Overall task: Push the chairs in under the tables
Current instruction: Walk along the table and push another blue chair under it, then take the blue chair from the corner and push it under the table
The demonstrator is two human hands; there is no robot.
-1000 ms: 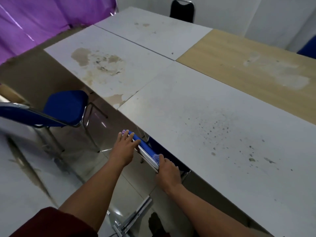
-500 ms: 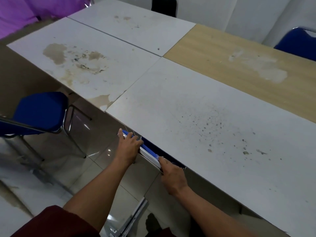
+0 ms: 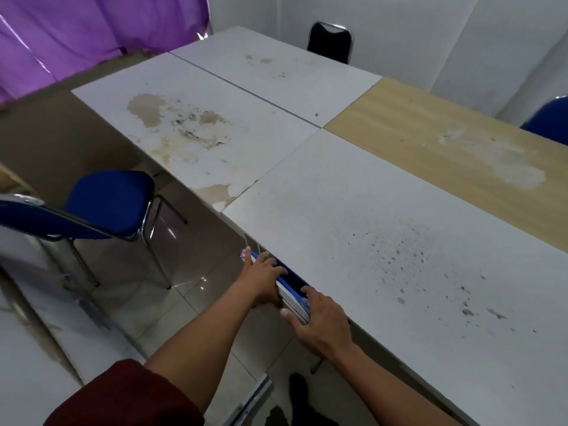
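Observation:
A blue chair is tucked under the near white table [image 3: 384, 210]; only the top of its backrest [image 3: 292, 287] shows at the table's edge. My left hand [image 3: 261, 279] lies over the backrest's left end with fingers curled on it. My right hand [image 3: 321, 321] holds the right end, thumb on the outer side and fingers over the top. A second blue chair [image 3: 110, 201] stands out from the stained white table [image 3: 215, 118] at the left, its seat clear of the tabletop.
A wood-coloured table [image 3: 430, 133] and another white table [image 3: 276, 72] adjoin at the back. A black chair [image 3: 330, 41] stands at the far end, and a blue chair [image 3: 550, 118] at the right edge. Purple curtain [image 3: 92, 35] hangs at the left. The floor is glossy tile.
The chair's backrest has gone further under the table edge with both hands on it. My right hand's fingers have loosened and spread. The view has swung back to the left.

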